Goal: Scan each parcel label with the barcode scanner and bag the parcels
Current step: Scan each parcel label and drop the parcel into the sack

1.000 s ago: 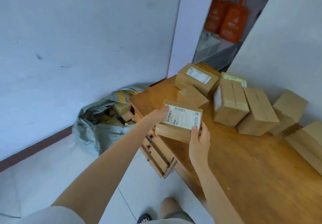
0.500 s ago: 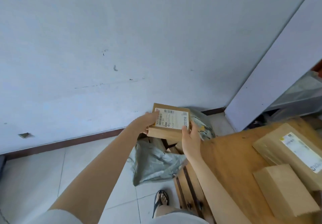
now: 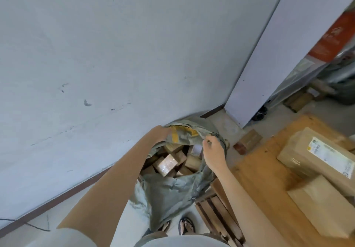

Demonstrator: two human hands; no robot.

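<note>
A grey-green sack point(image 3: 172, 191) stands on the floor against the wall, its mouth wide and several cardboard parcels point(image 3: 167, 164) lying inside. My left hand point(image 3: 160, 132) grips the sack's far rim by its yellow tape. My right hand point(image 3: 213, 151) pinches the rim on the right side. Neither hand holds a parcel. On the wooden table point(image 3: 269, 179) at the right lie a labelled parcel point(image 3: 315, 154) and a plain one point(image 3: 322, 204). No barcode scanner is in view.
The white wall point(image 3: 96, 64) runs close behind the sack. A small box point(image 3: 247, 141) sits at the table's far corner. Table drawers point(image 3: 217, 212) jut out beside the sack. My sandalled feet point(image 3: 186, 225) stand just in front of it.
The labelled parcel that both hands carried is gone from them and lies among those in the sack. Both hands now hold the sack's rim. The view has swung left and down.
</note>
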